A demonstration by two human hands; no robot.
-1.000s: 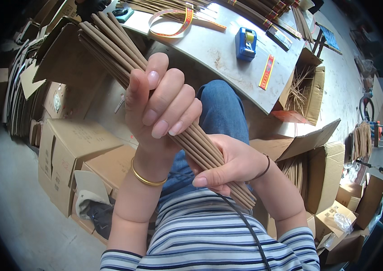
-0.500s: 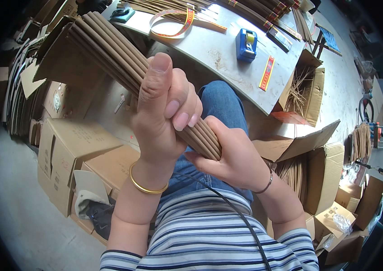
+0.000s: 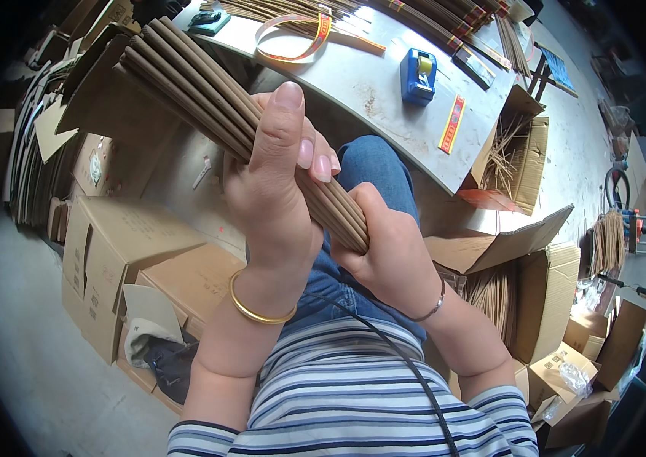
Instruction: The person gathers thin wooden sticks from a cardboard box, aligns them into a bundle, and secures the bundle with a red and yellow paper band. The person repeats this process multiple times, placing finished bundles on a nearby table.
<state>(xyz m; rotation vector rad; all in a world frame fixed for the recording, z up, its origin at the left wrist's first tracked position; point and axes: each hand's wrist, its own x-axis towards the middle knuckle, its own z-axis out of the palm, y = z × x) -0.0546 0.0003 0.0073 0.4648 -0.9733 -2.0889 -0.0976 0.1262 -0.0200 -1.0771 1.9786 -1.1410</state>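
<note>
A bundle of long brown incense sticks (image 3: 197,87) slants across my front, its far end up to the left and its near end above my lap. My left hand (image 3: 273,167) wraps round the middle of the bundle, thumb pointing up along it. Closed about the lower end is my right hand (image 3: 387,244), with the stick ends showing beside its thumb. A gold bangle (image 3: 250,305) circles my left wrist. Beyond the hands, on the white table (image 3: 376,114), are a blue tape dispenser (image 3: 419,76) and a red and yellow printed strip (image 3: 452,124).
More sticks (image 3: 285,11) and a curled printed band (image 3: 296,53) lie along the table's far side. Closed cartons (image 3: 125,236) stand at my left. An open carton (image 3: 551,297) holding sticks is at my right, with another carton (image 3: 532,164) of loose sticks by the table corner.
The left hand has shifted slightly to the right and its fingers have loosened a little on the bundle. The right hand has moved slightly up, still round the lower end.
</note>
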